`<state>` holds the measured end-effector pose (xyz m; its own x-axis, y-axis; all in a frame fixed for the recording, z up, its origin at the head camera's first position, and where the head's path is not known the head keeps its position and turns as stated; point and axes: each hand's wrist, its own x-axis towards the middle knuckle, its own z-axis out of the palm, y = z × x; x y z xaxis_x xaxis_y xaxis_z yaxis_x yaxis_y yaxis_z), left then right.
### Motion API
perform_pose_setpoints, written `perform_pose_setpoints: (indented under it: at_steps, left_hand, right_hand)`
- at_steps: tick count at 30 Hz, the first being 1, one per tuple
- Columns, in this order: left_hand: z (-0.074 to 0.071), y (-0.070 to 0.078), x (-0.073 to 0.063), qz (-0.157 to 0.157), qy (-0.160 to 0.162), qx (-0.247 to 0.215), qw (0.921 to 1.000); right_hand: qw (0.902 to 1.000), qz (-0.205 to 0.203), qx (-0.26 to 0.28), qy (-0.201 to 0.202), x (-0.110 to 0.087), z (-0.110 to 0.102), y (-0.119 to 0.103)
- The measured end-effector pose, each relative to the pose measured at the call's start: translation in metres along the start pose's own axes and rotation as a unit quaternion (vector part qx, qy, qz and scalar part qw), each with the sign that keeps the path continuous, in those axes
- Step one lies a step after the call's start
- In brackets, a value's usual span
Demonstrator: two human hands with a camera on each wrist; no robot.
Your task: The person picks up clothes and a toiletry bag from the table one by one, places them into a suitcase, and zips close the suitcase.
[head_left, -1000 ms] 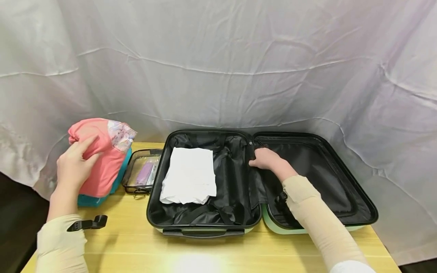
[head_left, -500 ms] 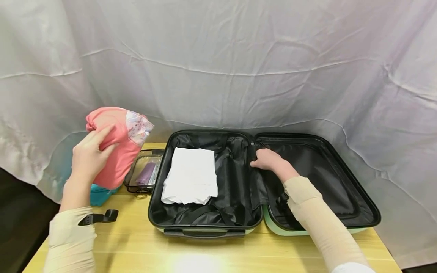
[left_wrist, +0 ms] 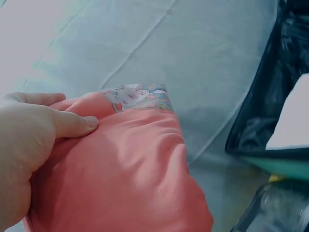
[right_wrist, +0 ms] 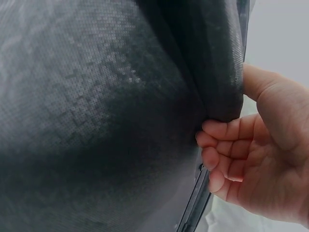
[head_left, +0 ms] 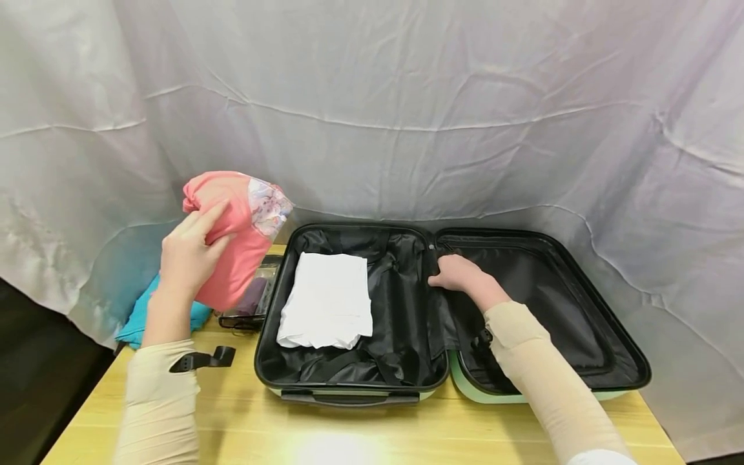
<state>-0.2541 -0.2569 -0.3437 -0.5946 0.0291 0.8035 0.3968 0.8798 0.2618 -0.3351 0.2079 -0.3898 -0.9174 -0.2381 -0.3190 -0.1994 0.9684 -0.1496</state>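
Note:
My left hand (head_left: pixel 192 255) grips a folded pink garment (left_wrist: pixel 130 169) with a printed patch at one corner, held up in the air left of the suitcase. Its thumb lies over the cloth in the left wrist view; the fingers behind are mostly hidden. An open suitcase (head_left: pixel 351 386) with black lining lies flat, and folded white clothing (head_left: pixel 327 300) rests in its left half. At the hinge between the halves, my right hand (head_left: pixel 462 278) pinches the edge of a black fabric divider (right_wrist: pixel 222 72), thumb on one side and curled fingers on the other.
Left of the suitcase, a clear pouch with black trim (head_left: pixel 241 321) holds a purple item (head_left: pixel 252 294), partly behind the pink garment. A folded turquoise cloth (head_left: pixel 139 313) lies at the table's left. Grey fabric (head_left: pixel 372 116) hangs behind the wooden table (head_left: pixel 279 433).
My left hand has lifted the pink garment off the turquoise cloth and carried it rightward toward the suitcase. My right hand stays at the divider.

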Motion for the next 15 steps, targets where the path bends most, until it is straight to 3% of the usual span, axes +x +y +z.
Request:
perform_pose_setpoints:
  at_steps: [15]
  left_hand:
    - [0.023,0.041,0.017,-0.007,0.008,-0.049,0.9988]
  right_hand:
    - [1.0000,0.002,0.003,-0.003,-0.001,-0.001,0.000]
